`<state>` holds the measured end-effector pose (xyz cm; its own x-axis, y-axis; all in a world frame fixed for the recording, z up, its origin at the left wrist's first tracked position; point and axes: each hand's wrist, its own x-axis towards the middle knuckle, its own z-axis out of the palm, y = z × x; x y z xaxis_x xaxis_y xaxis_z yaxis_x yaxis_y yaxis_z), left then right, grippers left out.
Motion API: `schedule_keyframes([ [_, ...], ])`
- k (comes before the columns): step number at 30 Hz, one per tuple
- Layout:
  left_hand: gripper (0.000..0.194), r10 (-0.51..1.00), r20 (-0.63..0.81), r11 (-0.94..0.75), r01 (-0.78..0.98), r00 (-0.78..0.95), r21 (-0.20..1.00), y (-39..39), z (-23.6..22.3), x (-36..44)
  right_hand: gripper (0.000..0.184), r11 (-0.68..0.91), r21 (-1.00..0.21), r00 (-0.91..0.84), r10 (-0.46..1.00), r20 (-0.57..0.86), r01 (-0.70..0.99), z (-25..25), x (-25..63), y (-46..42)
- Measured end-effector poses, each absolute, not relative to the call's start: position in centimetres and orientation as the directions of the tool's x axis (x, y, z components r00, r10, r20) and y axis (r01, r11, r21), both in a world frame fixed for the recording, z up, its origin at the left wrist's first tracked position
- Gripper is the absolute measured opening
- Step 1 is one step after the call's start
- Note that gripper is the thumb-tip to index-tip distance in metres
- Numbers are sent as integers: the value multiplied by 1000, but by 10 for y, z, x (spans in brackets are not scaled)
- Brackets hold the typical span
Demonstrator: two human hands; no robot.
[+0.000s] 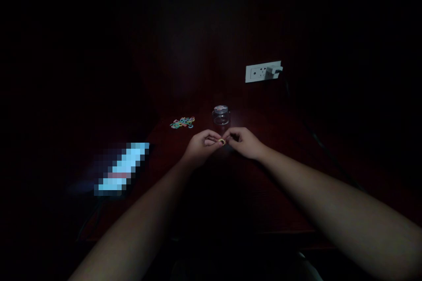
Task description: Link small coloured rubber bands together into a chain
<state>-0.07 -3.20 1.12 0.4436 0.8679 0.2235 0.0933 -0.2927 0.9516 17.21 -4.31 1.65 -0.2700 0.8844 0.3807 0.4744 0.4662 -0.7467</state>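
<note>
In the middle of the head view, my left hand (203,145) pinches a small yellow hair tie (222,142) between thumb and fingers. From the other side, my right hand (245,142) meets it, its fingertips closed at the ring's right edge. The ring's opening faces up toward me. Just beyond my hands stands a small clear jar (221,117), upright, with a patterned lid on top. To its left lies a loose heap of colourful hair ties (182,123), pink, blue, green and yellow. One blue tie (190,126) rests slightly apart from the heap.
The dark reddish table (257,193) is dimly lit. At its left side a lit, pixelated screen (123,171) lies at a slant. A wall socket plate (255,73) holds a white plug (273,70) at the back right. A thin cable (318,140) runs along the right.
</note>
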Motion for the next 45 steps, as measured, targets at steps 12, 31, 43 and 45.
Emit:
schedule_keyframes([
  [12,19,858,177,-295,179,483,939,-21,7,-6,13,449,-797,-318,886,338,405,13,165,-48],
  [31,24,773,216,-341,103,597,934,-18,6,-3,8,459,-762,-222,888,402,457,9,165,-47],
  [43,20,803,216,-353,151,555,923,-18,11,-1,8,453,-698,-152,880,450,555,11,164,-46],
  [45,20,796,204,-356,168,570,919,-19,10,-1,8,458,-699,-158,878,451,550,10,164,-46],
])
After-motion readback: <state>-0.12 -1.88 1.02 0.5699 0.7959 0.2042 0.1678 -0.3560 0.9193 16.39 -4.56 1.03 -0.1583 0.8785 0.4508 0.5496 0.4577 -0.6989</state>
